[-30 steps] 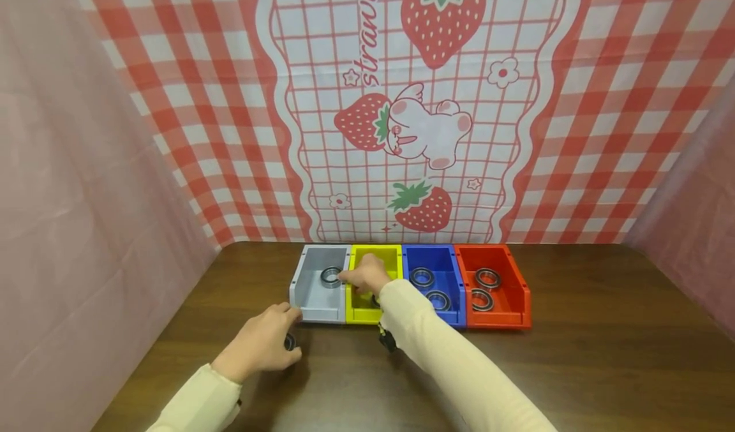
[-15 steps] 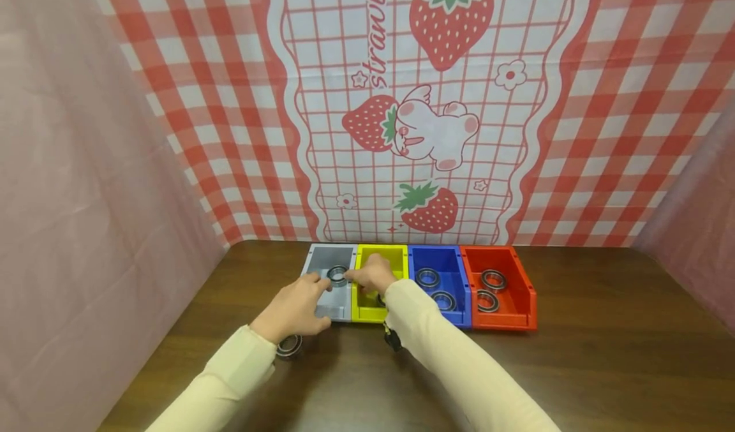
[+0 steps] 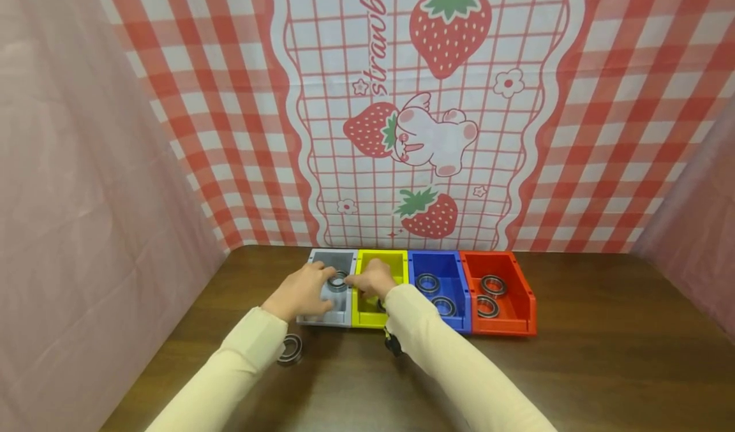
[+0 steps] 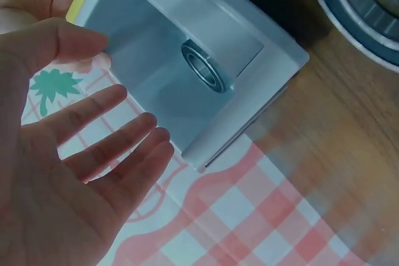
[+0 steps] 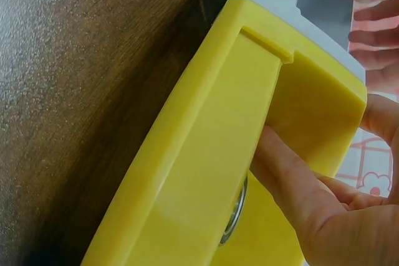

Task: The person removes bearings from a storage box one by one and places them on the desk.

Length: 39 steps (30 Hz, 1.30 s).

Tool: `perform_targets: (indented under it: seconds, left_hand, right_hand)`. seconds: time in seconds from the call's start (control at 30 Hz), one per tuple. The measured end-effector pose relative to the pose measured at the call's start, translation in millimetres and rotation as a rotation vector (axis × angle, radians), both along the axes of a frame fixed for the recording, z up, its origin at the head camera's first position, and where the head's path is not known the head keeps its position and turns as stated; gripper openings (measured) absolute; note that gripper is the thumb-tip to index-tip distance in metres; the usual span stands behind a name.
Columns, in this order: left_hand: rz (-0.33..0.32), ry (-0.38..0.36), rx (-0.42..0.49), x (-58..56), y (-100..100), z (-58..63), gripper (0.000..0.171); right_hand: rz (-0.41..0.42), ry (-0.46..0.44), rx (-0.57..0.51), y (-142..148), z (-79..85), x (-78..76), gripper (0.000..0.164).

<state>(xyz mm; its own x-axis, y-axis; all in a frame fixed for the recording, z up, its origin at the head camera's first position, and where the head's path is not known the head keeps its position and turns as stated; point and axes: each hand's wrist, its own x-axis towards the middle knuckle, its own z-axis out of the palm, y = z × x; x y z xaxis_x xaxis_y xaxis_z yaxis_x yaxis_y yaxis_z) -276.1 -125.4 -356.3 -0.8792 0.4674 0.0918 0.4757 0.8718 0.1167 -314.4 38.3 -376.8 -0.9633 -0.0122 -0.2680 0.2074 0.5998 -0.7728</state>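
My left hand (image 3: 301,290) hangs over the grey bin (image 3: 324,319), thumb and fingers spread apart with nothing between them. A ring-shaped ball bearing (image 3: 337,281) lies in that bin; the left wrist view shows the bearing (image 4: 202,65) behind the front lip. My right hand (image 3: 373,279) reaches into the yellow bin (image 5: 187,147). It grips the wall shared with the grey bin, fingers inside and a digit over the edge. Another bearing (image 5: 234,216) sits in the yellow bin, mostly hidden. On the table, below my left wrist, lies a loose bearing (image 3: 291,349).
The blue bin (image 3: 453,323) and the red bin (image 3: 513,327) adjoin on the right, each with two bearings. All bins stand in one row on the wooden table (image 3: 603,355). A checked strawberry cloth (image 3: 436,126) hangs behind them.
My left hand has left the loose bearing on the table and moved forward and right over the grey bin. That bearing is now uncovered. My right hand stays in place.
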Motion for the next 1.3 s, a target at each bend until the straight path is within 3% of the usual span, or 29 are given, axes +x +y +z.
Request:
perform_targets:
  seconds: [0.33, 0.8, 1.3]
  left_hand:
    - [-0.003, -0.029, 0.021, -8.6, 2.1, 2.7, 0.056]
    - [0.033, -0.053, -0.035, -26.5, 11.0, 7.9, 0.058]
    - [0.068, -0.206, -0.083, -43.7, 19.8, 6.1, 0.06]
  right_hand:
    - [0.005, 0.01, -0.001, 1.3, -0.8, 0.1, 0.039]
    - [0.014, 0.025, 0.014, 3.0, -0.9, 0.3, 0.039]
    - [0.015, 0.026, 0.004, 3.1, -3.0, 1.1, 0.04]
